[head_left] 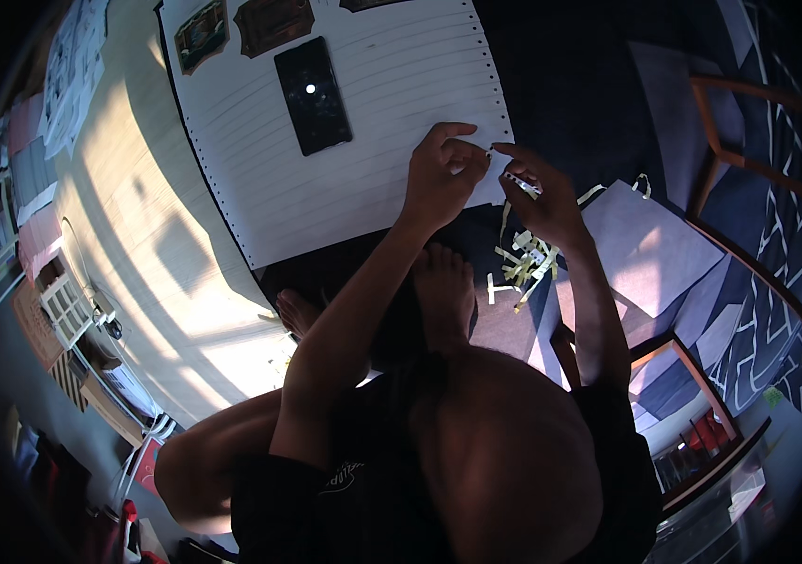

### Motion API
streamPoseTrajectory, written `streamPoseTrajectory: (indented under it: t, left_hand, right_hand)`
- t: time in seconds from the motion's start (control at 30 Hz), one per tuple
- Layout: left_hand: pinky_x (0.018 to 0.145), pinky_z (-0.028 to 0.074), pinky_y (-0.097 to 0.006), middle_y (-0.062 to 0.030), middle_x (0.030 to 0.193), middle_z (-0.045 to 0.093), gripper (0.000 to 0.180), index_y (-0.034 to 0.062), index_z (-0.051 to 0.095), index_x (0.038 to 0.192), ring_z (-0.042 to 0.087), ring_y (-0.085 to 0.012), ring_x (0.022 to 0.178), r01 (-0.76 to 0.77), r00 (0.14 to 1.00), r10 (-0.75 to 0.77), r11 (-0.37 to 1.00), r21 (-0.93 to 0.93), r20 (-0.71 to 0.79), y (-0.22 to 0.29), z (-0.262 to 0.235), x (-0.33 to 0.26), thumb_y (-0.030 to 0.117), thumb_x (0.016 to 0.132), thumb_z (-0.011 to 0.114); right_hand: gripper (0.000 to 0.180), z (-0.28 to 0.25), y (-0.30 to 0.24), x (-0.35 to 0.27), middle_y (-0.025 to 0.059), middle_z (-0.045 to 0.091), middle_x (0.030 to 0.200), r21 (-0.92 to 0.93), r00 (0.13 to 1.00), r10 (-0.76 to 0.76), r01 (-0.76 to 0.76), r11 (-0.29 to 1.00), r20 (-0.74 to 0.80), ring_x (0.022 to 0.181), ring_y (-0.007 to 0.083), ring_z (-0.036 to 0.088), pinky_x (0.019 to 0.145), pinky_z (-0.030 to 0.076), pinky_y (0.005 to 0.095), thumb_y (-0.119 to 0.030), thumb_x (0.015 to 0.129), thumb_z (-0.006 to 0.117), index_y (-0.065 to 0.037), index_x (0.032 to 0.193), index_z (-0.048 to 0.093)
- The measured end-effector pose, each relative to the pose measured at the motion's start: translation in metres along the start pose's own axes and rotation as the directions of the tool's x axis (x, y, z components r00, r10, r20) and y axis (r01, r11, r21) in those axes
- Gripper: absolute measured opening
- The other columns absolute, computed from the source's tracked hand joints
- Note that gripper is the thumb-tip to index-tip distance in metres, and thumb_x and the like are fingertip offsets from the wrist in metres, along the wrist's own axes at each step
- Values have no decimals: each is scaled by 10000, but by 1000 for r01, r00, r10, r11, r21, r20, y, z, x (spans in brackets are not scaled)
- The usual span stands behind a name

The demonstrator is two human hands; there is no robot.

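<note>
Over the right edge of a large white sheet (232, 179) with faint lines and a row of holes down each side, my two hands come close together. My right hand (551, 202) is closed on a narrow perforated paper strip (521, 184), which crosses its fingers and palm. My left hand (440, 174) is bent in a pinch, thumb and forefinger tips nearly meeting the right fingertips; what it pinches is too small to make out. Below the right hand lies a tangle of pale torn paper strips (534, 258).
A dark phone (312, 94) rests on the sheet, below dark shaped picture pieces (274, 23). My bare feet (445, 291) are near the sheet's lower edge. Wooden chair-like frames (768, 179) stand at right beside a patterned dark cloth (777, 282). Shelves and boxes line the left.
</note>
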State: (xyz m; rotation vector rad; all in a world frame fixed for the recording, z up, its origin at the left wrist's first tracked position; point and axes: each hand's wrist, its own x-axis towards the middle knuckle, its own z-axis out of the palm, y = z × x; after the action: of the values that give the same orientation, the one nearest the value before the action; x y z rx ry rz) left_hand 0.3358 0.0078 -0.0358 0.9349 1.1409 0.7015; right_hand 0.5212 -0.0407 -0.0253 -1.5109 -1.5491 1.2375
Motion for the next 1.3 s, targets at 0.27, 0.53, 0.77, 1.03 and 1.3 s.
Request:
streamPoseTrajectory:
  t: [0.27, 0.53, 0.77, 1.03, 1.3]
  left_hand:
    - [891, 562, -336, -135, 936, 723, 421, -11, 538, 1239, 722, -204, 932, -125, 992, 128, 985, 115, -15, -13, -17, 7, 12, 851, 701]
    - [666, 565, -385, -147, 793, 719, 345, 1, 487, 1152, 726, -288, 728, -124, 933, 334, 645, 754, -132, 28, -145, 37, 176, 939, 695]
    - [705, 554, -404, -171, 809, 717, 381, -6, 505, 1145, 722, -332, 762, 64, 959, 222, 428, 902, -174, 42, -185, 49, 202, 920, 729]
    - [777, 560, -422, -203, 858, 731, 374, -19, 562, 1103, 729, -356, 867, 130, 967, 131, 480, 868, -218, 45, -191, 55, 209, 884, 762]
    - [723, 572, -359, -153, 750, 733, 498, -18, 604, 1022, 744, -276, 789, 187, 955, 141, 396, 899, -261, 43, -208, 64, 344, 794, 859]
  right_hand:
    - [469, 7, -7, 9, 152, 669, 872, -190, 996, -23, 6, 982, -86, 736, 200, 682, 644, 556, 317, 21, 911, 625, -40, 1373, 569]
    - [422, 1, 4, 0, 127, 678, 839, -196, 991, -10, -16, 981, -131, 734, 167, 680, 683, 566, 313, 7, 922, 634, -14, 1340, 579]
    - [382, 6, 1, -2, 130, 677, 851, -142, 988, -57, 37, 989, -144, 769, 174, 686, 772, 575, 313, 26, 919, 626, 24, 1300, 595]
    - [355, 5, -7, -4, 116, 682, 848, -134, 988, -16, -5, 991, -155, 771, 165, 683, 749, 563, 311, 13, 926, 639, 24, 1279, 608]
    - [332, 9, -17, -2, 125, 686, 850, -115, 990, -24, 9, 993, -136, 769, 170, 689, 733, 564, 307, -10, 930, 654, 17, 1259, 622]
